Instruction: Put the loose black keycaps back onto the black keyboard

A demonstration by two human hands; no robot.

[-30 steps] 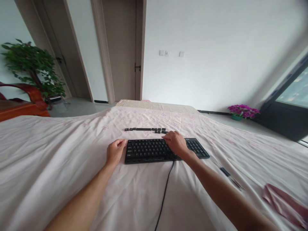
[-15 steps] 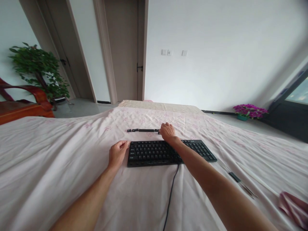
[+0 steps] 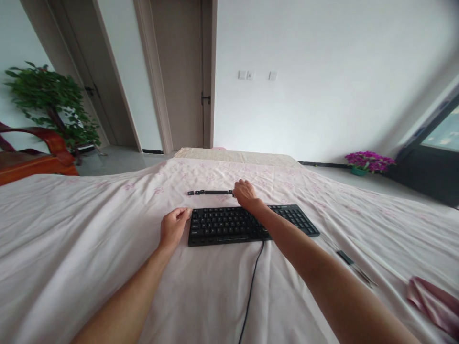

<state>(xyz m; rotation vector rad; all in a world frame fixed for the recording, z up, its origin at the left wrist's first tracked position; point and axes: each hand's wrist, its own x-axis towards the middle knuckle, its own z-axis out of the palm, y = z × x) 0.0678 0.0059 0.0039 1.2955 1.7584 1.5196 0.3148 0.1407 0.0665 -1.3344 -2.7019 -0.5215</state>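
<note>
A black keyboard [image 3: 222, 224] lies on the cloth in front of me, with its bottom row bare of keys. My left hand [image 3: 172, 228] is closed at the keyboard's upper left corner, thumb and fingers pinching its edge. Beyond the keyboard runs a row of loose black keycaps [image 3: 197, 192], with the long space bar [image 3: 216, 192] among them. My right hand [image 3: 245, 195] reaches over the keyboard to the right end of that row. Its fingers are curled down on a keycap there, mostly hidden beneath them.
A cable [image 3: 253, 286] runs from the keyboard toward me. Right of the keyboard lies a keycap puller [image 3: 346, 258] with wire prongs, and farther right a pink cloth [image 3: 432, 306]. The bedsheet-like cover [image 3: 107, 229] is wrinkled. A wooden chair [image 3: 43, 153] stands far left.
The view has shifted slightly. Both hands stay nearly where they were, the left at the keyboard corner and the right at the end of the keycap row.
</note>
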